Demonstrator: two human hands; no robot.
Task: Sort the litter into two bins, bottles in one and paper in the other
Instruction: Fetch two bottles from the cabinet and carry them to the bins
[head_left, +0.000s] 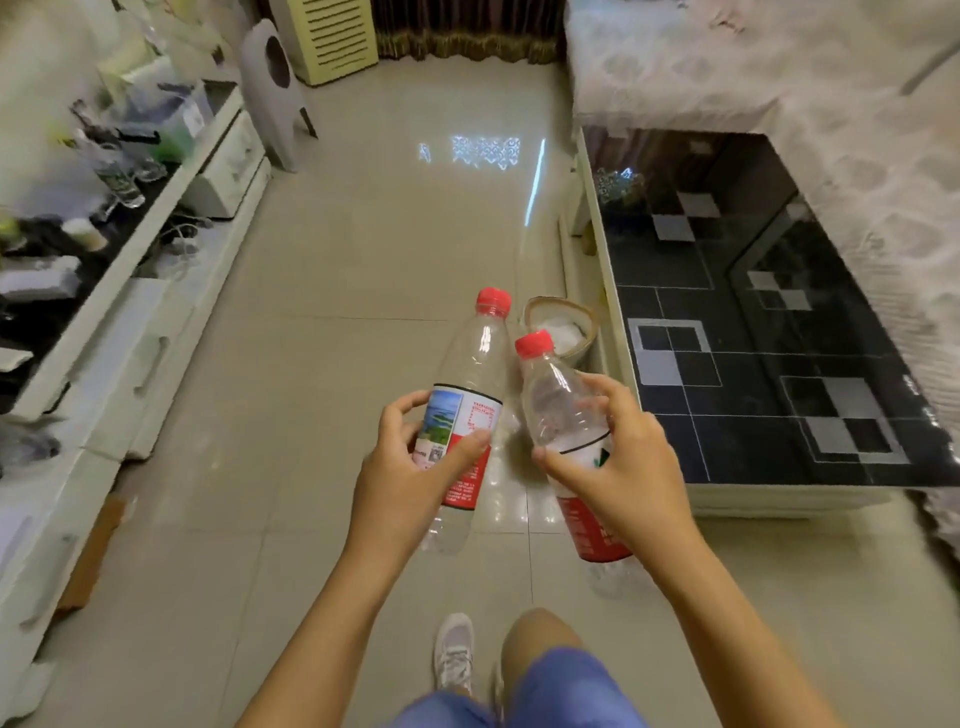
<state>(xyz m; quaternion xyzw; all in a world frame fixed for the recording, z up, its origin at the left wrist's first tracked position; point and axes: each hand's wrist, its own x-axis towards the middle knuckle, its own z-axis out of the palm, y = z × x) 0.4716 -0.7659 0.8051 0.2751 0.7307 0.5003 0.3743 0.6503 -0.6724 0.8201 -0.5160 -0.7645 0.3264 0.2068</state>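
Both hands each grip a clear plastic red-capped bottle: left hand (415, 462) holds one bottle (470, 395), right hand (618, 462) another (558, 400), above a tiled floor (363, 270).

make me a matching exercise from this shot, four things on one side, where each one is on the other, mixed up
Things:
1. bottle with the landscape picture label
2. bottle with the white and red label
3. small bin
4. black checked table

Places:
A. on the floor beside the table's near corner, just past the bottle caps
B. gripped in the right hand
C. along the right side of the room
D. gripped in the left hand

Pairs: 1-D, 2-B, 3-A, 4-C
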